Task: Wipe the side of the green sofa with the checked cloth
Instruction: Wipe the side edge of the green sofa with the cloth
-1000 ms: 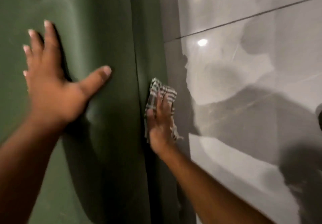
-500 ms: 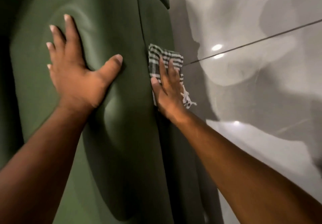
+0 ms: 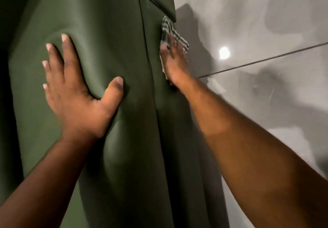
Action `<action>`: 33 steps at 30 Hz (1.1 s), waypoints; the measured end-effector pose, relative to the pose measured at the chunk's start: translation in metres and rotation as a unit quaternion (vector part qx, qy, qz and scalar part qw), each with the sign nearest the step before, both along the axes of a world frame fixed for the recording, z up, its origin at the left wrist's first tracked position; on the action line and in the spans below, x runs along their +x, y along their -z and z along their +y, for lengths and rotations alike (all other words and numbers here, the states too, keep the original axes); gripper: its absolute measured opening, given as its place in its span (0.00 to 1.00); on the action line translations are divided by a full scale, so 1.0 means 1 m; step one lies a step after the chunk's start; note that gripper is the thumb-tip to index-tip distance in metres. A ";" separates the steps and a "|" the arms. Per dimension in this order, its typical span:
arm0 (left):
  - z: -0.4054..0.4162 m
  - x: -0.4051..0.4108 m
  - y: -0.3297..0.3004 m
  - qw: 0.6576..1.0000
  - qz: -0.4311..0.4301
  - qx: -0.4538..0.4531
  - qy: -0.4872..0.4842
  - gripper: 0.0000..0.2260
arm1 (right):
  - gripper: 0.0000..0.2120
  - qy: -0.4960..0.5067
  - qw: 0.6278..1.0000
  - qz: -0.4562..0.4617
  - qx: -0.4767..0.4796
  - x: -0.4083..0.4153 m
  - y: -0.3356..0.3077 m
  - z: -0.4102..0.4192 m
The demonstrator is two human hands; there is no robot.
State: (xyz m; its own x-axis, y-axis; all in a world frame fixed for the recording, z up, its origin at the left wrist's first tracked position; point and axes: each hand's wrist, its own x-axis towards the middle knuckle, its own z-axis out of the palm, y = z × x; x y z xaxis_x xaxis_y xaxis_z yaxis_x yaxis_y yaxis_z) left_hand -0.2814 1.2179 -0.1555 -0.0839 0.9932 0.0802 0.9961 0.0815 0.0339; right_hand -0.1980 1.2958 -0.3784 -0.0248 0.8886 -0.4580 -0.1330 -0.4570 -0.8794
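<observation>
Pressing hand: the left hand [image 3: 76, 92] lies flat on the green sofa [image 3: 110, 32], fingers spread wide, thumb out to the side, denting the upholstery; its grip holds nothing.
Wiping hand: the right hand [image 3: 174, 62] lies flat with fingers extended, pinning the checked cloth [image 3: 168, 28] against the sofa's side panel; the grip is an open palm pressed on the cloth, not a closed fist.
Cloth position: on the sofa's side, right of the vertical seam [image 3: 143, 32], just under an overhanging green edge near the top; its far end shows beyond the fingertips.
Floor: glossy grey tiled floor [image 3: 266, 94] beside the sofa, with a dark grout line and a bright light reflection.
Writing: no brand, label or text can be read.
</observation>
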 end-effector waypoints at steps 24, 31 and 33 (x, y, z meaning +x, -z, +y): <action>-0.001 0.003 0.001 1.000 0.017 -0.010 -0.019 0.48 | 0.27 0.026 0.991 -0.057 0.121 -0.001 -0.018 0.088; -0.002 0.005 -0.003 0.999 0.015 -0.023 -0.036 0.49 | 0.26 0.002 0.992 -0.048 0.120 -0.005 -0.032 -0.059; 0.000 0.008 -0.006 0.998 0.017 -0.039 -0.045 0.49 | 0.26 -0.002 0.992 -0.039 0.122 -0.011 -0.036 -0.120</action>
